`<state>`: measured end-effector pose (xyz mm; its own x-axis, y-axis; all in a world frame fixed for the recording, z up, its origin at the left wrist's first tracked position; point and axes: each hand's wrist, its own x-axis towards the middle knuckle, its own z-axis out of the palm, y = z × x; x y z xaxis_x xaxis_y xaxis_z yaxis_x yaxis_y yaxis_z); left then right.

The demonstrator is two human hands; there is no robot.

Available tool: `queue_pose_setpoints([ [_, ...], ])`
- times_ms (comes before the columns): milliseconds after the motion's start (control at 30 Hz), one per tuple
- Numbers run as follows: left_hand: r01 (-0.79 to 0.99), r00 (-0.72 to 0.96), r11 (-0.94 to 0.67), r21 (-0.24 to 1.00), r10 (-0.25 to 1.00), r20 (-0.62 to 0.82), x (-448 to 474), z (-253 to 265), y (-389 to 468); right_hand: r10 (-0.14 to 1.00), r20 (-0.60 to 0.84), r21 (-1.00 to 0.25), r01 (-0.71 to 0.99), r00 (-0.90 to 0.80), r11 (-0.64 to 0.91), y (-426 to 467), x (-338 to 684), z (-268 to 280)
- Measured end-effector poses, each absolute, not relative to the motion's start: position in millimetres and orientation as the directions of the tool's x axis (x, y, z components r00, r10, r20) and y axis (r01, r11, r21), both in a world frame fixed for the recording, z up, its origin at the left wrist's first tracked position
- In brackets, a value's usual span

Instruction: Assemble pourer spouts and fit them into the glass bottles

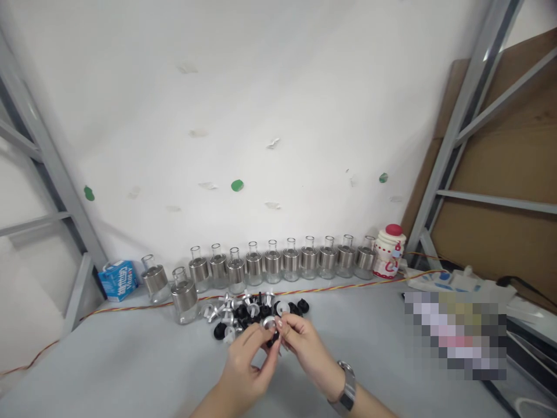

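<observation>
Low in the middle of the head view, my left hand [249,355] and my right hand [307,343] meet, both closed. Between their fingertips is a small bottle stopper [269,323] with a round silvery top and a black part below, partly hidden by the fingers. Just behind my hands lies a loose pile of stopper parts: black caps [220,331] and silvery or clear spout pieces [213,312]. Beyond the pile stand several glass bottles [235,271] with metal sleeves and open necks. One bottle [185,296] stands nearer, left of the pile.
A red-and-yellow twisted wire [322,291] crosses the grey table [143,360]. A blue box [118,280] stands far left, a white-and-red jar [389,252] at the row's right end. Power strips [465,281] and a blurred-out item [456,337] lie right. Grey metal posts [50,151] flank the table.
</observation>
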<state>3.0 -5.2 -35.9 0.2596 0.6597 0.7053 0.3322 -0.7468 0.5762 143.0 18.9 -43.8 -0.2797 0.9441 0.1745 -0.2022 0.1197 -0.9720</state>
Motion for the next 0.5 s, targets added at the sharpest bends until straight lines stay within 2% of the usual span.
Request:
queue_pose_setpoints([
  [100, 0.335, 0.249, -0.748, 0.572, 0.656, 0.712, 3, -36, -5, 0.943, 0.183, -0.978, -0.148, -0.279, 0.147, 17, 143, -41],
  [200, 0.293, 0.207, -0.694, 0.658, 0.718, 0.665, 4, -36, -6, 0.94, 0.201, -0.977, -0.123, -0.276, 0.173, 15, 144, -38],
  [367, 0.006, 0.137, -0.415, 0.91, 0.902, 0.411, 12, -33, -6, 0.97, 0.172, -0.979, -0.135, -0.171, 0.15, 17, 143, -41],
  [500, -0.199, 0.169, -0.249, 0.948, 0.944, 0.283, 15, -27, -4, 0.942, 0.079, -0.97, -0.243, -0.326, -0.003, 21, 139, -45],
])
